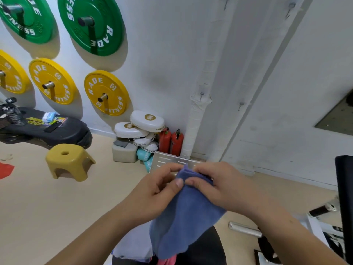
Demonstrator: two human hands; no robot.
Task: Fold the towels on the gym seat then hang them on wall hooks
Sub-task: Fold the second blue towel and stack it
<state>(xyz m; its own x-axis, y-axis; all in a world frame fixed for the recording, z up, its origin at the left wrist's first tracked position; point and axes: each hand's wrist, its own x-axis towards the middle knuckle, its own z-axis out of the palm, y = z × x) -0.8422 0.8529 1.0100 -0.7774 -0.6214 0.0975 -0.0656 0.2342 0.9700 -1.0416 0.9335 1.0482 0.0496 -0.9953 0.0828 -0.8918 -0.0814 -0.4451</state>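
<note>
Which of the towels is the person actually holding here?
The blue towel: left hand and right hand both pinch its top edge. The pale grey towel and the pink towel lie beneath it, unheld.

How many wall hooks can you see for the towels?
4. Upper left hook and upper right hook at the top edge; lower left hook at the wrapped pipe; lower right hook beside it. Others may be out of frame.
</note>
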